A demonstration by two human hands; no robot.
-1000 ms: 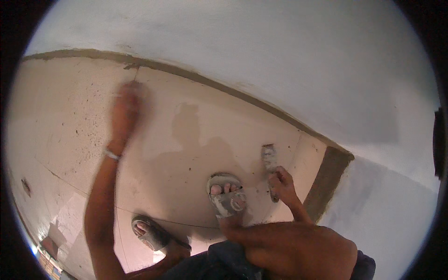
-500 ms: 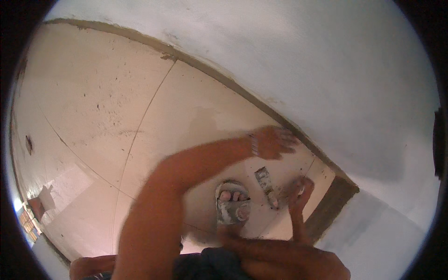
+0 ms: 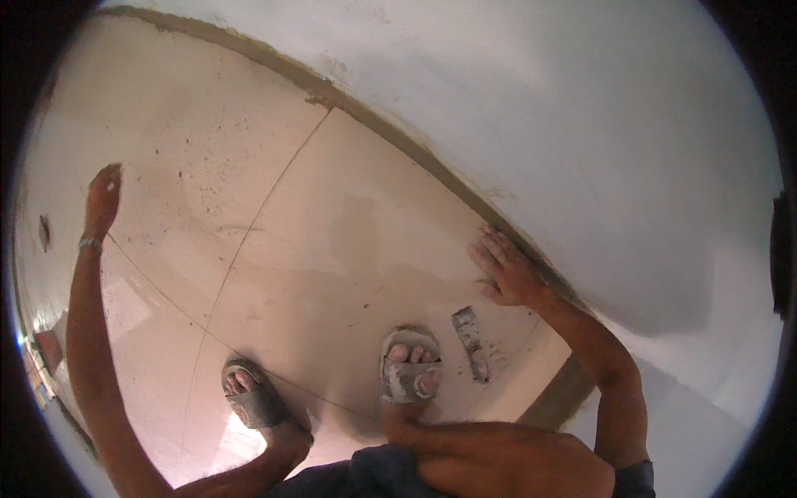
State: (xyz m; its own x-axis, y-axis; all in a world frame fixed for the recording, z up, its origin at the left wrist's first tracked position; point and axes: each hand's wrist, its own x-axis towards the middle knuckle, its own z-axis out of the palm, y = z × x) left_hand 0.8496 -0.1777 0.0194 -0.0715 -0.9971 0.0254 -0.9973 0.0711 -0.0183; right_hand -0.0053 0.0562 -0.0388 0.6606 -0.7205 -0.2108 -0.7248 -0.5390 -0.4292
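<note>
My left hand (image 3: 104, 195) is stretched out to the far left above the tiles, a bracelet at its wrist. Its fingers look curled in; whatever they hold, if anything, is too small to make out. Fingers spread, my right hand (image 3: 510, 272) rests at the floor's edge beside the wall, pale dust on its fingertips. Between that hand and my right foot lies a flat, mortar-smeared tool like a putty knife (image 3: 471, 339), touched by neither hand. A brownish mortar strip (image 3: 415, 158) runs along the joint of floor and wall.
The white wall (image 3: 598, 141) rises on the right. Large beige tiles (image 3: 282, 224) with thin joints cover the floor, dark crumbs scattered on the left. My sandalled feet (image 3: 411, 365) stand near the putty knife. A small brown piece (image 3: 45, 233) lies at the far left.
My left hand has swung from the wall edge to the far left. The right hand has moved up to the wall edge, fingers spread. My left foot now shows.
</note>
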